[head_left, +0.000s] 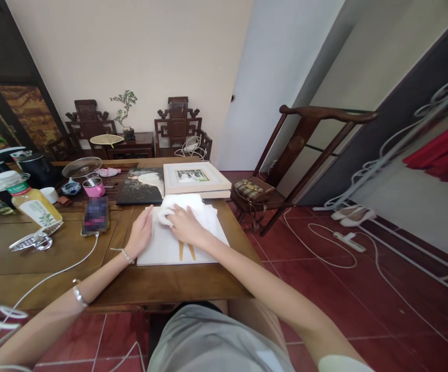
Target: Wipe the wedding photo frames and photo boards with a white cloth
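White panel (170, 250) lies flat on the counter (170, 284), near the right front corner. Left hand (141, 232) is open, palm flat against the panel's left edge. Right hand (185, 225) has its fingers curled over a wadded white cloth (165, 213) at the far end. Judgement: wipe with even pressure and brace firmly so the panel cannot slide.

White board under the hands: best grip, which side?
Probably its side edges, one hand from each side: the white board lies flat and wide on the table. The left hand sits at its left edge; the right hand presses a cloth.
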Tool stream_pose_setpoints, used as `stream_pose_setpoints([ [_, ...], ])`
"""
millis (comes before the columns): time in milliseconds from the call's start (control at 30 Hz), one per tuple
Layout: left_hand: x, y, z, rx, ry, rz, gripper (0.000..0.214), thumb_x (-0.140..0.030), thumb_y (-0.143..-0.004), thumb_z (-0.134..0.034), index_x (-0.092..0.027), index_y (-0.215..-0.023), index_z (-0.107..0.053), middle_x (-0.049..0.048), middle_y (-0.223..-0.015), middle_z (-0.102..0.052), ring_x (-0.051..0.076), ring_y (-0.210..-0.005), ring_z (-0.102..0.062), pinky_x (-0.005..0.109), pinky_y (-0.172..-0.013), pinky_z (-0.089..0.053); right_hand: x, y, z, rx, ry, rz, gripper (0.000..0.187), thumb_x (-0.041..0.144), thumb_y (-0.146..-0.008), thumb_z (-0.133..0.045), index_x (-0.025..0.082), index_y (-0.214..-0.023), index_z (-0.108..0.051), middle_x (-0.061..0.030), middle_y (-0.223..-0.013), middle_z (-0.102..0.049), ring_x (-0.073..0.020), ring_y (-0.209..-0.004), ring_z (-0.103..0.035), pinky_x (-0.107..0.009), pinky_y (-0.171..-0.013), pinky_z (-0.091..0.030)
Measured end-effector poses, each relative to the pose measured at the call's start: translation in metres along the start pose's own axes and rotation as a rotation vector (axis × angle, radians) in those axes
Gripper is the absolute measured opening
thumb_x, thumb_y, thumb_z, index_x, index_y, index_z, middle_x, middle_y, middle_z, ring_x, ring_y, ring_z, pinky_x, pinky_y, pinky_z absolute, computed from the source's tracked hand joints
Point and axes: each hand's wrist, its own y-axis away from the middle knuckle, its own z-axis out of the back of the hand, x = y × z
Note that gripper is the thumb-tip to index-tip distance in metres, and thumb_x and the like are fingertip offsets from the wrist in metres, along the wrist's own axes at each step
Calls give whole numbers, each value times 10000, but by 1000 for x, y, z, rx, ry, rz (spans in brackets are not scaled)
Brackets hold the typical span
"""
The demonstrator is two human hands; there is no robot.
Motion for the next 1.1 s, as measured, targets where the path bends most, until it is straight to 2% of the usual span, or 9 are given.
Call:
stream_pose_setpoints([
  [133,0,-7,6,-115,192,145,497,-387,-960,-303,-107,-1328,-485,122,-1418,-472,207,-1309,-442,359,-1109,-319,21,3,-3,60,2,197,290,97,-789,-518,156,-1049,-632,-144,-1420,-448,-355,-1364,-273,-646,-1035,-238],
  [233,-3,-6,8,-139,197,139,482,-383,-968,-285,-135,-1325,-493,94,-1422,-472,188,-1312,-437,343,-1120,-307,33,23,7,133,-40,380,263,71,-795,-508,156,-1001,-647,-137,-1361,-519,-300,-1364,-310,-582,-1065,-259],
  [300,-7,-3,7,-133,169,95,486,-391,-971,-280,-138,-1328,-491,86,-1417,-479,185,-1313,-435,344,-1126,-298,37,42,19,188,-58,428,265,59,-800,-491,142,-993,-652,-149,-1275,-588,-275,-1353,-341,-546,-1079,-266],
  [467,-15,6,0,-26,0,-19,490,-377,-962,-286,-120,-1332,-480,107,-1417,-477,194,-1327,-416,368,-1138,-269,30,93,49,263,-94,373,268,64,-768,-479,144,-935,-673,-168,-1247,-603,-245,-1325,-396,-454,-1105,-270],
  [633,-13,16,-8,237,-336,-102,488,-280,-939,-298,-114,-1387,-397,131,-1487,-365,240,-1412,-253,520,-1140,-188,-2,114,54,226,-124,162,324,23,-722,-431,149,-899,-672,-145,-1307,-559,-261,-1188,-522,-386,-1003,-384],
  [733,-14,21,-10,343,-515,-141,460,-253,-945,-289,-147,-1377,-403,130,-1485,-368,249,-1410,-257,593,-1120,-147,-28,103,42,124,-86,57,336,30,-746,-421,131,-970,-649,-159,-1279,-559,-272,-1114,-545,-385,-949,-401],
  [867,-16,23,-11,379,-641,-184,442,-266,-962,-275,-158,-1371,-402,131,-1492,-354,251,-1408,-261,614,-1105,-162,-49,68,25,31,-117,-14,189,145,-871,-439,147,-872,-628,-117,-945,-658,-250,-920,-588,-326,-809,-422],
  [967,-17,23,-11,396,-656,-195,441,-287,-969,-283,-156,-1376,-391,139,-1493,-349,257,-1408,-257,620,-1098,-175,-47,38,22,-26,-206,-27,275,294,-941,-421,164,-780,-603,-87,-827,-663,-223,-789,-596,-288,-728,-406],
  [1100,-18,22,-9,389,-623,-212,431,-268,-956,-328,-185,-1374,-391,140,-1485,-358,276,-1392,-284,634,-1087,-173,-29,-1,21,-9,-248,-19,330,371,-953,-411,166,-781,-604,-88,-853,-677,-220,-785,-603,-262,-686,-390],
])
